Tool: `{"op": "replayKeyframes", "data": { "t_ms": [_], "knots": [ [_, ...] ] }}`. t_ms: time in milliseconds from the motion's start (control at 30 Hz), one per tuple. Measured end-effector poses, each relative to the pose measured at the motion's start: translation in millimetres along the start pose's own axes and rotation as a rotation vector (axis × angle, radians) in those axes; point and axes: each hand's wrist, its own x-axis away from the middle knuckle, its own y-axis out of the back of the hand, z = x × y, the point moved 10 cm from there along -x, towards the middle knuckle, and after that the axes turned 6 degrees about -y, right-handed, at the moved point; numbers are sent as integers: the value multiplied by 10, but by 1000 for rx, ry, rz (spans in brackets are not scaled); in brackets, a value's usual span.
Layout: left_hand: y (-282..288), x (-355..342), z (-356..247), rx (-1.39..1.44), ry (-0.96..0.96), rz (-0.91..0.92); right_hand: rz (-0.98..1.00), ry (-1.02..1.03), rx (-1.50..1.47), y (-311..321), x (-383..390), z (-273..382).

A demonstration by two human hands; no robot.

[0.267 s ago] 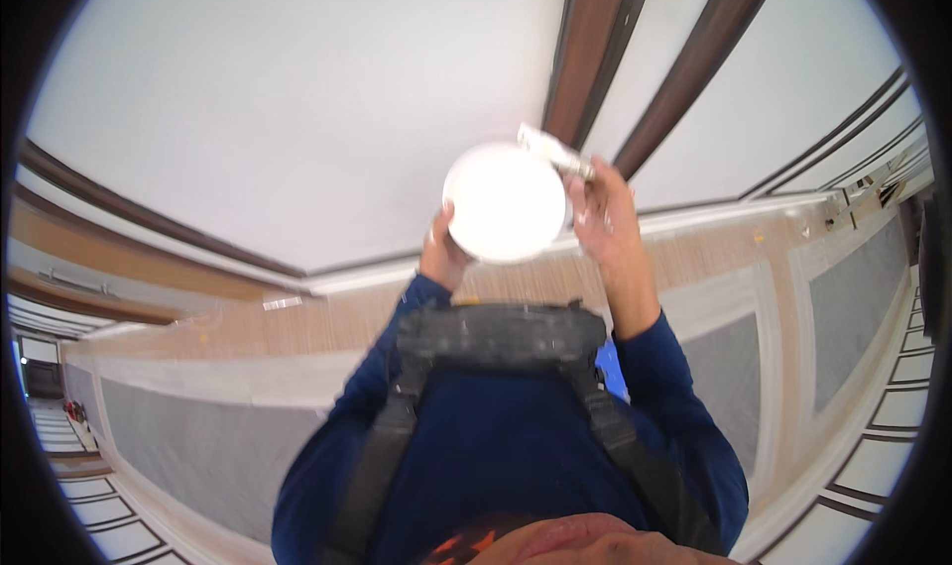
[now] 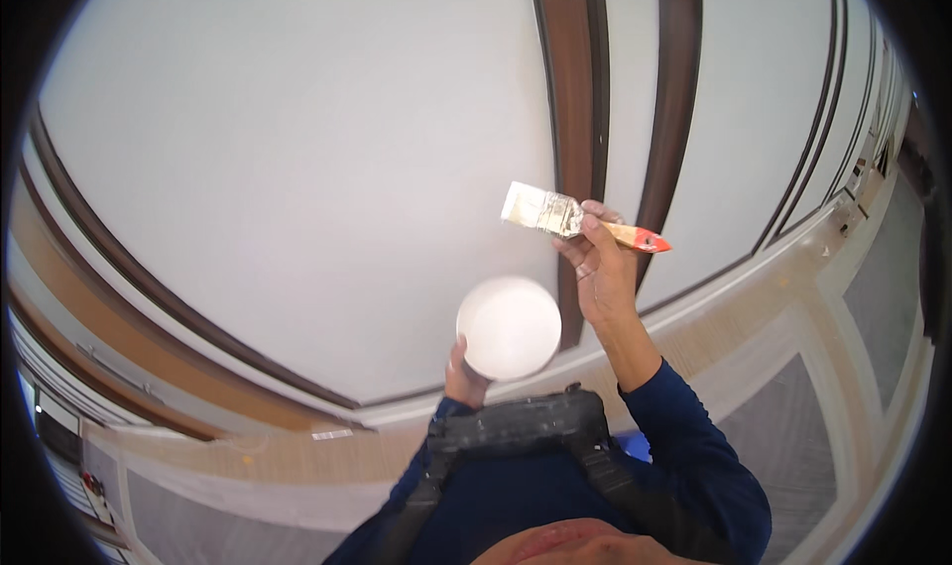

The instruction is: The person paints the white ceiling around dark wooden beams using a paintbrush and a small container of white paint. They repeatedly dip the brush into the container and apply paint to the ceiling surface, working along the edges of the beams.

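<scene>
A round white tub (image 2: pixel 509 328) is held near my chest by my left hand (image 2: pixel 464 378), whose thumb lies over the rim while the other fingers are hidden beneath. Farther out and to the right, my right hand (image 2: pixel 601 261) grips a paintbrush (image 2: pixel 548 210). White paint coats the bristles and streaks the metal band; the wooden handle has a red end pointing right. The bristles point left, apart from the tub and in front of the pale wall (image 2: pixel 297 149). Whitish smears show on my right fingers.
Dark brown wooden trim (image 2: pixel 570 99) runs up the wall, with a second strip (image 2: pixel 677 99) to its right. A white baseboard meets the light wood-look floor (image 2: pixel 397 450). Grey sheeting (image 2: pixel 764 436) covers parts of the floor behind me.
The paintbrush has come up and away from the tub's rim in my right hand, its bristles now farther out. The tub sits lower and closer to my chest, and the view has shifted.
</scene>
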Motion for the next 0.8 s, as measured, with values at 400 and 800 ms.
{"op": "replayKeyframes", "data": {
  "t_ms": [400,800],
  "knots": [
    [536,516,-936,-86,-112,11,-301,1965,1023,-3819,-217,2160],
    [953,837,-1060,-35,-370,-217,-413,1839,1084,-5259,-1055,2910]
  ]
}}
